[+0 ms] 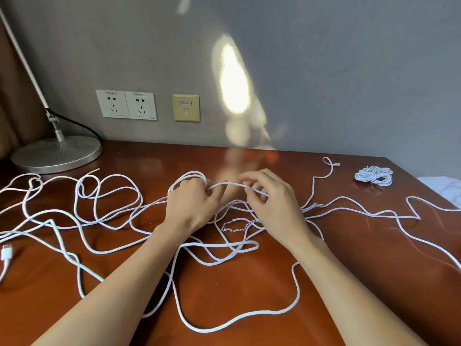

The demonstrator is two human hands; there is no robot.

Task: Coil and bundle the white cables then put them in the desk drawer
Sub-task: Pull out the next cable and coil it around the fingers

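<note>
Long white cables (pixel 107 216) sprawl in loose tangled loops across the brown desk (pixel 361 258). My left hand (pixel 192 208) grips a small loop of cable wound around its fingers near the desk's middle. My right hand (pixel 272 201) pinches the same strand just to the right, so a short stretch of cable runs taut between the two hands. A finished coiled white bundle (pixel 374 175) lies at the far right of the desk. A thin twisted red-and-white tie (pixel 237 227) lies on the desk below my hands.
A lamp with a round metal base (pixel 56 153) stands at the back left, its black cord trailing behind. Wall sockets (pixel 126 104) and a beige data port (pixel 185 107) sit above the desk. A white plug (pixel 6 253) lies at the left edge. The desk's right edge borders white fabric (pixel 446 187).
</note>
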